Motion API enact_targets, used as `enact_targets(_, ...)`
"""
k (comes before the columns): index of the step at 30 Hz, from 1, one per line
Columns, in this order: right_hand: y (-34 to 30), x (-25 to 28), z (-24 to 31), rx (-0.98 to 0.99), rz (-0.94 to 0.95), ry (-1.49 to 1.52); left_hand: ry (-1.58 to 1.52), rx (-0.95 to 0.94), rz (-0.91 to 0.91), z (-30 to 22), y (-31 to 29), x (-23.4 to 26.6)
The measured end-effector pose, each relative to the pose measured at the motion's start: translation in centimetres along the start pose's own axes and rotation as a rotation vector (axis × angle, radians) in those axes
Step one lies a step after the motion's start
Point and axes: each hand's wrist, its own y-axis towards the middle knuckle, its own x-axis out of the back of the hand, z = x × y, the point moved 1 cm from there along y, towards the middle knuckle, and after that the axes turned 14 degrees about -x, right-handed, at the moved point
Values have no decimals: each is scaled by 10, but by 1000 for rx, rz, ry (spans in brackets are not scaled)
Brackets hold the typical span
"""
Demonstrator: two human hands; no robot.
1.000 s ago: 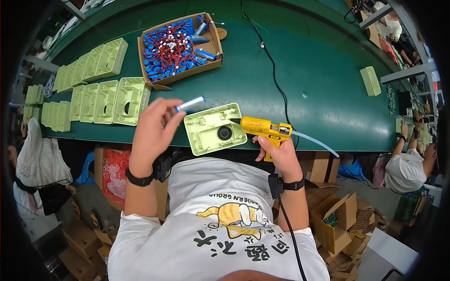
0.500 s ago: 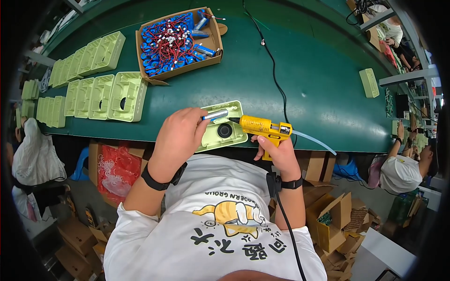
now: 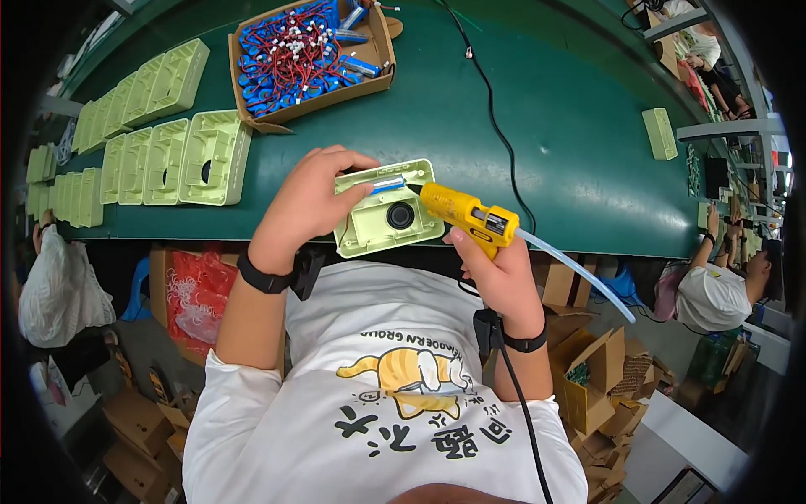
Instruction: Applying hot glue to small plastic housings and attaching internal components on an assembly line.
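Observation:
A pale green plastic housing (image 3: 369,239) with a round black part (image 3: 400,216) inside lies at the table's front edge. Along its far side rests a blue battery (image 3: 388,184). My left hand (image 3: 315,202) grips the housing's left end, fingers at the far rim and thumb against the battery's left end. In my right hand (image 3: 499,281) is a yellow hot glue gun (image 3: 462,214), its dark nozzle at the battery's right end. A translucent glue stick (image 3: 579,273) sticks out of the gun's back.
A cardboard box (image 3: 323,105) of blue batteries with red wires stands behind. Rows of green housings (image 3: 218,160) line the left; a single green housing (image 3: 659,134) sits far right. A black cable (image 3: 495,126) crosses the table. Other people work at both sides.
The battery has gone down from my left fingers into the housing. My left hand has shifted onto the housing's end. The glue gun has turned, its back end lower and nearer me.

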Motion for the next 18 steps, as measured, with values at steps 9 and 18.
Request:
enact_targets(9, 10, -23, -8, 403, -234, -342, -77, 123, 141, 10, 19, -3)
enact_targets(18, 9, -30, -4, 340, -252, -359, -22, 180, 186, 11, 29, -7)
